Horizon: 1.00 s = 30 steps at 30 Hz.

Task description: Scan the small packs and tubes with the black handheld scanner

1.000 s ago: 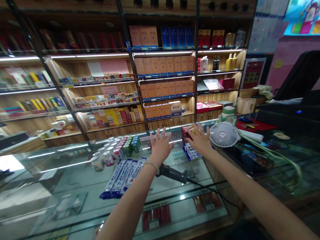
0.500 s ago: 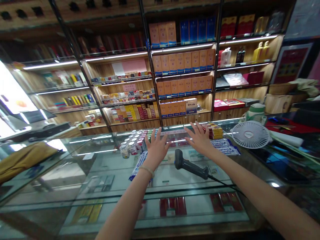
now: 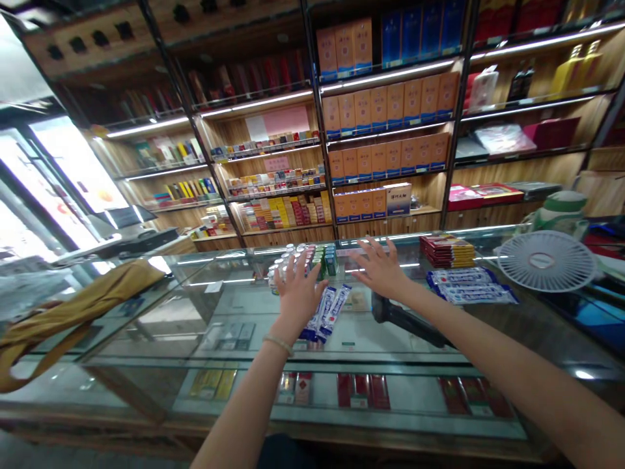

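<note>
My left hand [image 3: 300, 293] hovers with spread fingers over the glass counter, holding nothing. Just beyond its fingertips stand rows of small round containers [image 3: 282, 268] with white lids, and small green boxes [image 3: 319, 256]. Blue-and-white wrapped packets [image 3: 334, 309] lie on the glass beside it, partly covered by the hand. My right hand [image 3: 379, 268], also empty with fingers apart, is above the counter near a black handheld barcode scanner [image 3: 410, 324], which my forearm partly hides. To its right are more blue-and-white packets [image 3: 469, 286] and a stack of red-and-gold packs [image 3: 446, 252].
A white round fan [image 3: 545, 260] and a green-and-white jug [image 3: 561, 212] stand at the right. A mustard-coloured bag [image 3: 92, 306] lies on the left counter. Shelves of orange boxes [image 3: 390, 159] line the back wall. Packs [image 3: 361, 391] sit inside the glass case [image 3: 400, 417].
The view has turned left, so the scene sits further right and more of the mustard bag shows. Both hands stay spread; my right forearm now covers more of the scanner.
</note>
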Available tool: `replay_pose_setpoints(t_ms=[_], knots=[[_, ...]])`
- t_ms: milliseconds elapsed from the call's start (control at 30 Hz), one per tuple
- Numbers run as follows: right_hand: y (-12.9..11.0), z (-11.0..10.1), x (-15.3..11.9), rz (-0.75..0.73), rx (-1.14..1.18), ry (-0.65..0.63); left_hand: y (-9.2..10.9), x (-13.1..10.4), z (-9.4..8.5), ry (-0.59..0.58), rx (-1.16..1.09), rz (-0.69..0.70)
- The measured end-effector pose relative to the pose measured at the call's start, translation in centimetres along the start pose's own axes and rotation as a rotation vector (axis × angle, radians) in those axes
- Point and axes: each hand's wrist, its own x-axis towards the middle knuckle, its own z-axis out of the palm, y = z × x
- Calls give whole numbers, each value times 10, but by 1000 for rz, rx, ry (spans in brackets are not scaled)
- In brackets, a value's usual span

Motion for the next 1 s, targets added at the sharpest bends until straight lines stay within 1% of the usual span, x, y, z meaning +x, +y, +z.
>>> replay_pose_setpoints(t_ms=[167, 267, 433, 567, 800, 1000], knots=[[-14, 15, 10, -73, 37, -33, -10, -14, 3, 15, -6, -19], [-16, 25, 16, -125, 35, -99, -12, -25, 6, 20, 7, -25], [-18, 39, 23, -256, 14, -237, -8, -45, 12, -6, -17, -2], [-20, 48, 25, -327, -4, -293, -2, -58, 18, -41, -41, 16], [-22, 61, 25, -364, 12, -335, 8, -73, 21, -106, -70, 16], [-23, 62, 27, -382, 58, -446, 10, -77, 24, -145, -84, 19]])
